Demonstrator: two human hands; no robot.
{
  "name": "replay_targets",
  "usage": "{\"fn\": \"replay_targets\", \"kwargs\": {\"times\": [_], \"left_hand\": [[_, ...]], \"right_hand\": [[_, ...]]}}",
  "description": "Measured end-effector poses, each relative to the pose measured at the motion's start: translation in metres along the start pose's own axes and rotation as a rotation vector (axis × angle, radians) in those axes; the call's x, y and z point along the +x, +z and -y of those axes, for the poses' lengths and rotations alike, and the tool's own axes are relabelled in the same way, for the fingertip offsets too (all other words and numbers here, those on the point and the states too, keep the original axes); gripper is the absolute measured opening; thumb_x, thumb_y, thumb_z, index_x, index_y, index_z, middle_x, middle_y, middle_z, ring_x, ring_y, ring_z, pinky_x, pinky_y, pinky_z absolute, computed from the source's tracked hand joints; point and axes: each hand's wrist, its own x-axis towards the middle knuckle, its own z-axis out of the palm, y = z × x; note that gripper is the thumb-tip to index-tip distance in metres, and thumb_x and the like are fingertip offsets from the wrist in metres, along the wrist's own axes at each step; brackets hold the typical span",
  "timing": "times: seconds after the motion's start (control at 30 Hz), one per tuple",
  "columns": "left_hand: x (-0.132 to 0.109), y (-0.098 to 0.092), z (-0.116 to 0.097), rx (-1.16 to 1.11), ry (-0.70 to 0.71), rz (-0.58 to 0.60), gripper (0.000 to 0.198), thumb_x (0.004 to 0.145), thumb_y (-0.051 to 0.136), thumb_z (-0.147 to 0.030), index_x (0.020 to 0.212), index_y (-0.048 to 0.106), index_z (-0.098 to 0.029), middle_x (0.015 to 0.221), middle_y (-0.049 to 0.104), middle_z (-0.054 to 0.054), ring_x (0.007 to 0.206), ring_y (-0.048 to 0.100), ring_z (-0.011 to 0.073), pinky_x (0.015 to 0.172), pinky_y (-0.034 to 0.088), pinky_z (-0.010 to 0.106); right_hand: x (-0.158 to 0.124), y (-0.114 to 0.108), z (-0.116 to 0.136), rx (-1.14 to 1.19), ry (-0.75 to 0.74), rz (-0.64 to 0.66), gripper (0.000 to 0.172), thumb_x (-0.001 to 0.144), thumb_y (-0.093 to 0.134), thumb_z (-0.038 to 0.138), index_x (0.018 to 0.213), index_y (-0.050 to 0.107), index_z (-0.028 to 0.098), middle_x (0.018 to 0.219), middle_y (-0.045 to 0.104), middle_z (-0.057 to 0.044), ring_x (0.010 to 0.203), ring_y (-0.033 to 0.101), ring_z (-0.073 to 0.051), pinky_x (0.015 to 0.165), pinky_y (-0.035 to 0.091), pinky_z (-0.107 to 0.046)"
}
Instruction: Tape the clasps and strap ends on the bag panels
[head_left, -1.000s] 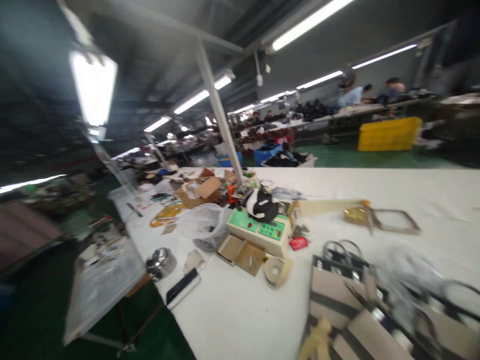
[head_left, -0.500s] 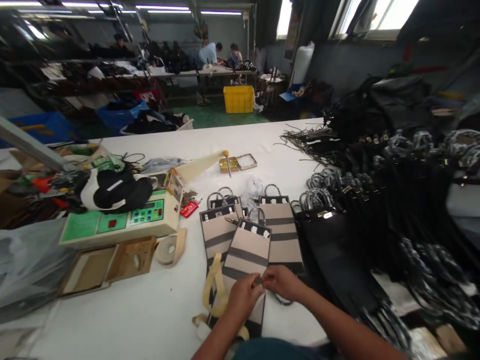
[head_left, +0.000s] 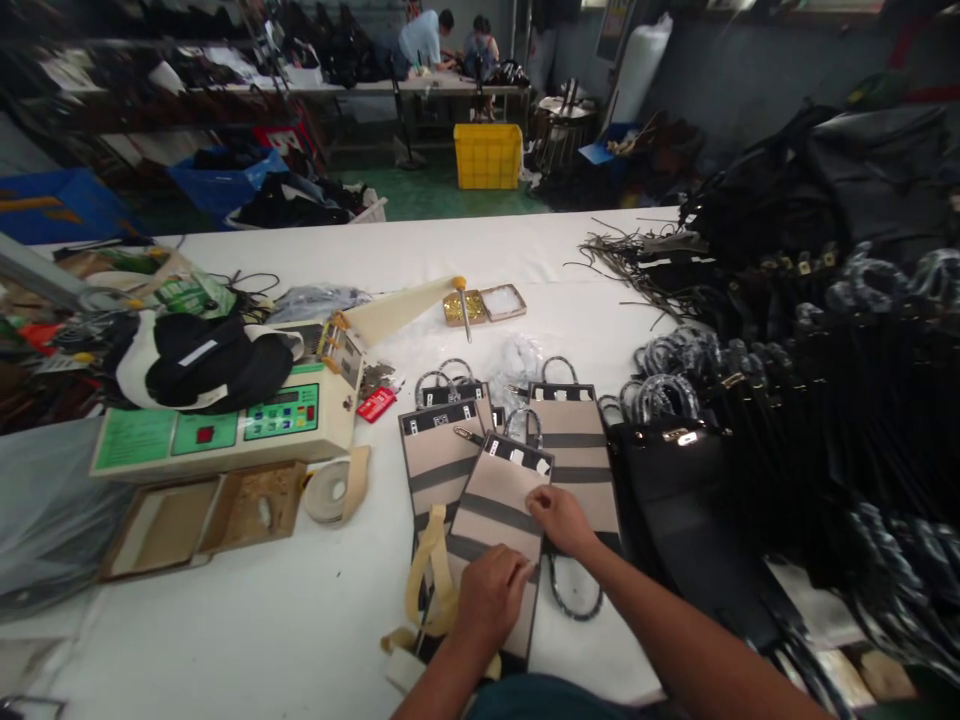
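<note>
White bench [head_left: 480, 260]. Beige totes [head_left: 491, 500] with dark grey bands. Black handbags [head_left: 825, 420] along the right edge. Cream machine [head_left: 225, 440] with green panels. Yellow crate [head_left: 487, 155] beyond.

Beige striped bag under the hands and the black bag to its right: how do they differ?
The beige striped bag is tan with dark bands; the black bag is plain black with a gold clasp. The beige striped bag has the left hand and right hand on it; the black bag lies untouched. Both lie flat.
</note>
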Motion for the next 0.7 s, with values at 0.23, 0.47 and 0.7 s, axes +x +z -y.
{"fn": "replay_targets", "kwargs": {"times": [0.23, 0.47, 0.7], "left_hand": [[0.011, 0.014, 0.028, -0.362, -0.405, 0.025, 0.013, 0.087, 0.058, -0.031, 0.083, 0.063, -0.019, 0.078, 0.066, 0.0, 0.075, 0.059, 0.0169, 0.07, 0.04, 0.028], [0.016, 0.01, 0.031, -0.352, -0.407, 0.05, 0.019, 0.072, 0.053, -0.011, 0.086, 0.062, -0.02, 0.08, 0.062, -0.001, 0.077, 0.056, 0.0157, 0.072, 0.04, 0.027], [0.015, 0.007, 0.032, -0.451, -0.398, 0.063, 0.018, 0.076, 0.055, -0.017, 0.09, 0.066, -0.018, 0.083, 0.067, 0.001, 0.078, 0.058, 0.0165, 0.074, 0.044, 0.028]], "right_hand": [[0.074, 0.008, 0.019, 0.33, 0.07, -0.052, 0.04, 0.08, 0.057, 0.051, 0.095, 0.073, 0.018, 0.073, 0.066, -0.002, 0.063, 0.055, -0.016, 0.057, 0.042, -0.026], [0.105, 0.032, 0.028, 0.268, 0.063, -0.1, 0.032, 0.078, 0.06, 0.046, 0.089, 0.076, 0.02, 0.077, 0.07, -0.002, 0.071, 0.059, -0.018, 0.066, 0.042, -0.028], [0.108, 0.043, 0.024, 0.127, 0.1, -0.193, 0.024, 0.08, 0.065, 0.04, 0.097, 0.07, 0.024, 0.071, 0.064, 0.002, 0.067, 0.057, -0.017, 0.063, 0.036, -0.028]]}}
